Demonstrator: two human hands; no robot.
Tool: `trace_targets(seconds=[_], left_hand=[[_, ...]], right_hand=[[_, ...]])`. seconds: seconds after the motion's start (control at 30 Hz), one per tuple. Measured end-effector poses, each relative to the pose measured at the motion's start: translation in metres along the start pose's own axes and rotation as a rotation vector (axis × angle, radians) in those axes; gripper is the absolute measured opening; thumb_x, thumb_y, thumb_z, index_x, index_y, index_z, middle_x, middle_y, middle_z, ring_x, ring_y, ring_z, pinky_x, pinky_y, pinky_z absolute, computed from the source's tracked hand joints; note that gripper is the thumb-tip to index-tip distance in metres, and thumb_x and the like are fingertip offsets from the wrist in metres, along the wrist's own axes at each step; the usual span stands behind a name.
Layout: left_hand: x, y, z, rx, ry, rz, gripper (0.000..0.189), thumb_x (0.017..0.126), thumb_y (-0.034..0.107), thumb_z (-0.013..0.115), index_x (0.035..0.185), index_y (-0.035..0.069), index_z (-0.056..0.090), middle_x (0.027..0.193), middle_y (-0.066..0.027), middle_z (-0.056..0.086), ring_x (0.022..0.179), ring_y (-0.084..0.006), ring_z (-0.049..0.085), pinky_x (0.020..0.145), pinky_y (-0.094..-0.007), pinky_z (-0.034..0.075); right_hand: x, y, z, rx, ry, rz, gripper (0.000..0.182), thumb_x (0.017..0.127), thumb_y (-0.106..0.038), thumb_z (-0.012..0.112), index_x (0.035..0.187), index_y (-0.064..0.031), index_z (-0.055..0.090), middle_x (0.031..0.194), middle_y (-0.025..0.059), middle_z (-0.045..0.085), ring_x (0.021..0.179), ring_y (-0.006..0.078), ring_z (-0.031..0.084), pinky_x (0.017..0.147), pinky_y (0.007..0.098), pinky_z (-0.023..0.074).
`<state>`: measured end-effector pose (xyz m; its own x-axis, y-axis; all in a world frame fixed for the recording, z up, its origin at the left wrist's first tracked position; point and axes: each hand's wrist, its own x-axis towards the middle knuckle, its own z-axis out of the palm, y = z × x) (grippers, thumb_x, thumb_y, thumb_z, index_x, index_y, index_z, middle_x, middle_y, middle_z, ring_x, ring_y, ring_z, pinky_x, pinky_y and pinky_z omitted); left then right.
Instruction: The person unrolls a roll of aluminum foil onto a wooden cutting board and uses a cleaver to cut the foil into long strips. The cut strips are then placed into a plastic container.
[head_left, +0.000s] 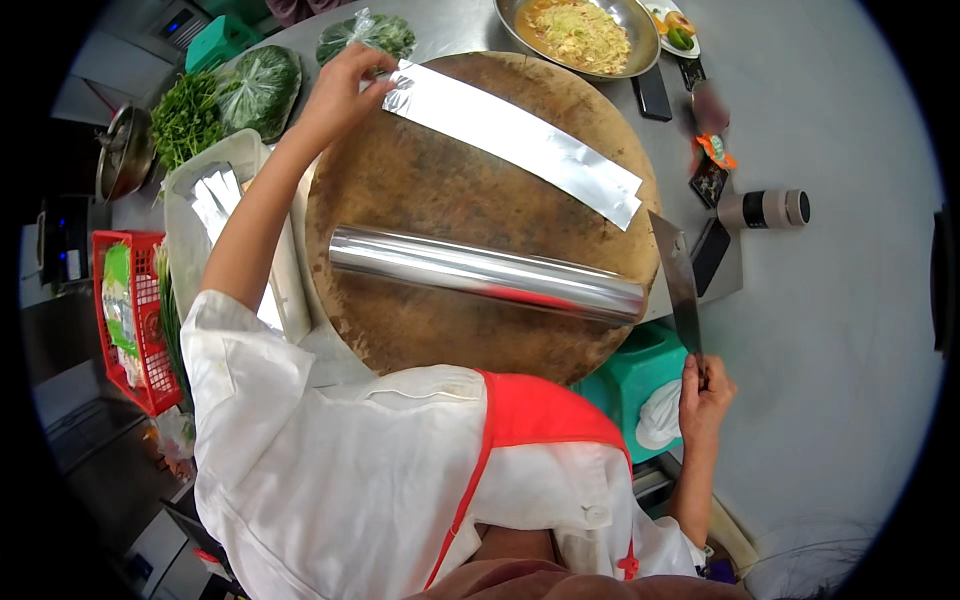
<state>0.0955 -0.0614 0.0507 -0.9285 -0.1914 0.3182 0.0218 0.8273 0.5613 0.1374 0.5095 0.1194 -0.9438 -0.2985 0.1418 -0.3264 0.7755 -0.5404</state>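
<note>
A strip of aluminium foil (517, 139) lies slantwise over the far part of a round wooden chopping block (450, 195). My left hand (349, 86) pinches its left end between thumb and fingers. Nearer my body, a thick roll of aluminium foil (480, 274) rests across the block. My right hand (705, 397) grips the handle of a cleaver (679, 274) off the block's right side; the blade points away from me, its tip close to the block's edge.
Left of the block stands a plastic tub (180, 202) holding foil strips (217, 199). Bagged greens (259, 90) lie beyond it. At the far edge sits a steel bowl of shredded food (581, 37). A bottle (765, 208) and dark phone-like objects lie right; a green stool (645, 367) stands below.
</note>
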Motion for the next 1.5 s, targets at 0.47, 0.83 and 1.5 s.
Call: trace_targets(seconds=[0.47, 0.83, 1.5], left_hand=[[-0.153, 0.019, -0.023, -0.361, -0.435, -0.213, 0.032, 0.077, -0.002, 0.074, 0.107, 0.008, 0.071, 0.091, -0.004, 0.06, 0.087, -0.0188, 0.06, 0.076, -0.0293, 0.049], [-0.228, 0.051, -0.014, 0.057, -0.013, 0.216, 0.021, 0.074, 0.003, 0.068, 0.094, 0.007, 0.068, 0.087, -0.0093, 0.06, 0.078, -0.0275, 0.061, 0.064, -0.0355, 0.048], [-0.178, 0.025, 0.002, -0.081, -0.109, 0.189, 0.023, 0.079, -0.006, 0.059, 0.097, 0.006, 0.066, 0.09, -0.0071, 0.059, 0.085, -0.0255, 0.064, 0.07, -0.0338, 0.051]], right_hand=[[0.018, -0.015, 0.016, 0.039, -0.043, -0.083, 0.017, 0.092, -0.008, 0.069, 0.082, -0.0002, 0.058, 0.058, 0.0012, 0.041, 0.053, 0.0078, 0.033, 0.048, 0.0246, 0.0292], [0.019, -0.021, 0.016, 0.019, -0.057, -0.137, 0.015, 0.091, -0.005, 0.07, 0.083, 0.0001, 0.058, 0.058, 0.0007, 0.04, 0.053, 0.0071, 0.032, 0.048, 0.0245, 0.027], [0.016, -0.023, 0.008, 0.075, -0.103, -0.121, 0.014, 0.09, -0.005, 0.072, 0.082, 0.0002, 0.06, 0.058, -0.0007, 0.043, 0.054, 0.0058, 0.034, 0.048, 0.0242, 0.0304]])
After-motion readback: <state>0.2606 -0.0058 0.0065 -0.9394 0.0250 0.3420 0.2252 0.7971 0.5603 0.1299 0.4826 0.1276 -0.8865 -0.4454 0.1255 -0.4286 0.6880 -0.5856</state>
